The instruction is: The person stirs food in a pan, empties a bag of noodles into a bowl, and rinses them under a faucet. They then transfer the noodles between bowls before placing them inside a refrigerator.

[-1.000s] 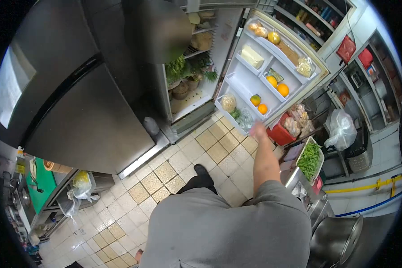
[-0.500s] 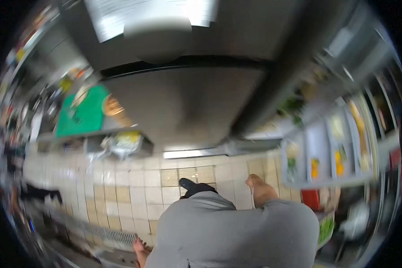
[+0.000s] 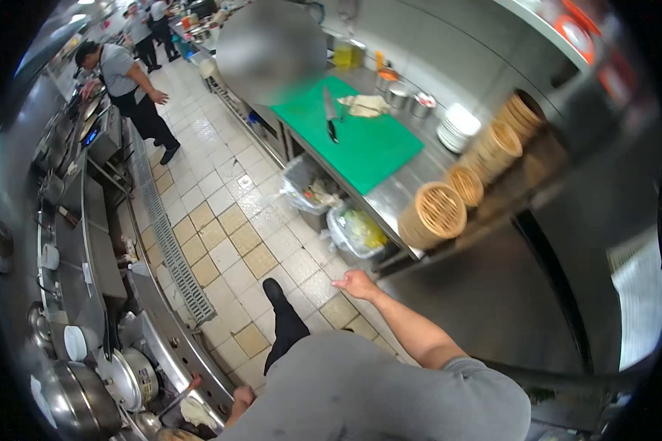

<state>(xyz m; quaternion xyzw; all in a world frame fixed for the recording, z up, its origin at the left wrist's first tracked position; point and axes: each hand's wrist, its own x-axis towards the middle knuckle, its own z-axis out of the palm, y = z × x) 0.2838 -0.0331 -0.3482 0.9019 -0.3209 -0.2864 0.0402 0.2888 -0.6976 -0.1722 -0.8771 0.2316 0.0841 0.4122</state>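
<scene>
My right hand (image 3: pixel 355 284) hangs over the tiled floor beside the trash bins, fingers loosely bent, with nothing in it. Low by my body, my left hand (image 3: pixel 241 399) is close to the front edge of the steel cooking counter; its fingers are mostly hidden. A ladle (image 3: pixel 148 421) and a lidded pot (image 3: pixel 131 376) are to the left of that hand. Ahead on the right, a green cutting board (image 3: pixel 375 158) holds a kitchen knife (image 3: pixel 329 110) and a pale, flat piece (image 3: pixel 365 106) whose kind I cannot make out.
Bamboo steamers (image 3: pixel 438 213) and stacked white dishes (image 3: pixel 460 126) stand on the right-hand counter. Below it are two lined bins (image 3: pixel 357 229). A floor drain grate (image 3: pixel 173 250) runs along the left. A co-worker (image 3: pixel 129 92) stands ahead at the left counter, others farther back.
My view has swung left, from the fridge and an open drawer of food to the aisle between the counters. My right hand is now nearer the bins; my left is beside the cooking counter.
</scene>
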